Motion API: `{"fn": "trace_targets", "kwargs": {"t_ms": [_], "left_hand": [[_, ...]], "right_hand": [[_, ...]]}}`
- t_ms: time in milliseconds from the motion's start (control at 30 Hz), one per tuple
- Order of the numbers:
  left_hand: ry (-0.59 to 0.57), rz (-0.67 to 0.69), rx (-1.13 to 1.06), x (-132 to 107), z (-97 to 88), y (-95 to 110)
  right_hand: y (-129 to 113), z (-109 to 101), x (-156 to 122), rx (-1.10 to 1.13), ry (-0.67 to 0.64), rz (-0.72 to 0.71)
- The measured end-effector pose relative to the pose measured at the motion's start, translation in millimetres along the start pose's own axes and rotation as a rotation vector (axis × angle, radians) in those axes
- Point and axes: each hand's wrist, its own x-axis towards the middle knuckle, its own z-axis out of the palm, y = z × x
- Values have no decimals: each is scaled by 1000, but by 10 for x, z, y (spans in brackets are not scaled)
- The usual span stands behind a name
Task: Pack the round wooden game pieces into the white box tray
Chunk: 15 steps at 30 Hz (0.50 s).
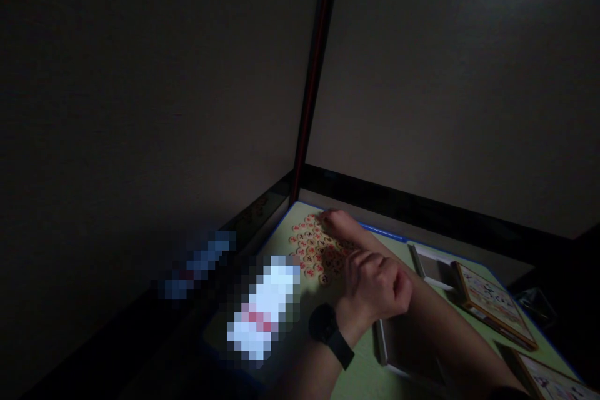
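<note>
Many round xiangqi pieces [308,252] with red and black characters lie in a loose cluster on the pale green table [349,359]. My left hand [375,284], with a black watch [323,324] on its wrist, is over the near right side of the cluster. Its fingers are curled in, and what they hold, if anything, is hidden. My right hand [341,223] reaches across beyond the left one to the far edge of the pieces. Those fingers look bent and closed; their undersides and any piece in them are out of sight. The forearms cross.
A bright, blurred-out phone-like screen [263,309] stands at the table's left side. To the right are an open shallow box [434,269], a decorated box lid [494,303] and a second printed box [557,381]. Another tray [382,344] lies under my forearms. Walls meet behind the table.
</note>
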Motion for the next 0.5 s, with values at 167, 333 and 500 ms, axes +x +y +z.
{"fn": "trace_targets", "kwargs": {"t_ms": [167,333,500], "left_hand": [[-5,-5,-1,4,1,-10],[-18,-17,-1,6,-1,-12],[-9,-8,-7,6,7,-12]], "right_hand": [[-88,23,93,12,-11,-58],[-104,38,124,7,-35,-72],[-142,70,114,-2,-22,-62]]}}
